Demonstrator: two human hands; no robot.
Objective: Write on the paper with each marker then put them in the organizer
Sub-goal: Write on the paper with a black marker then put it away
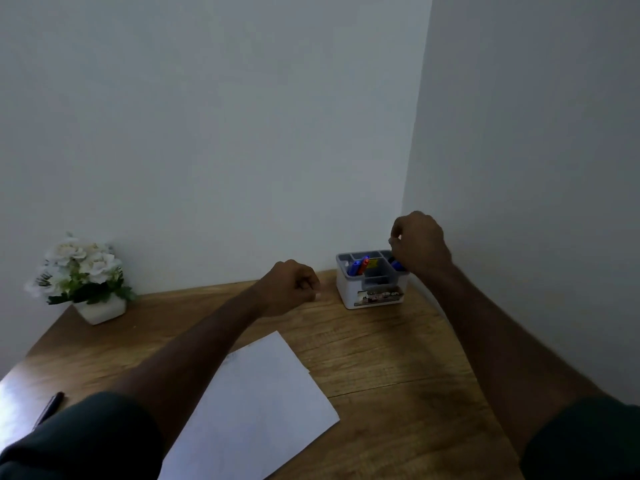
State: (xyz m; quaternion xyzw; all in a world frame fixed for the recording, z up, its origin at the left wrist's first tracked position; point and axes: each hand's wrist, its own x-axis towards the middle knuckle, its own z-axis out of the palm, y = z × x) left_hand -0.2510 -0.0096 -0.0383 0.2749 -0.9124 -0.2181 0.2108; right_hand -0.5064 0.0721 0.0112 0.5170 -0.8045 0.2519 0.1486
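A white organizer [349,289] with grey compartments stands at the back right of the wooden desk [381,358]. Blue and red markers [358,266] lean in its left compartment. A blue marker [398,265] shows in the right rear compartment, just under my right hand [420,242]. That hand hovers over the organizer with its fingers curled; whether it grips the marker is unclear. My left hand [289,289] is a closed fist left of the organizer, holding nothing visible. White paper [256,403] lies in front of me, partly under my left forearm.
A white pot of white flowers [83,275] stands at the back left. A dark pen [52,407] lies near the desk's left front edge. Walls meet in a corner just behind the organizer.
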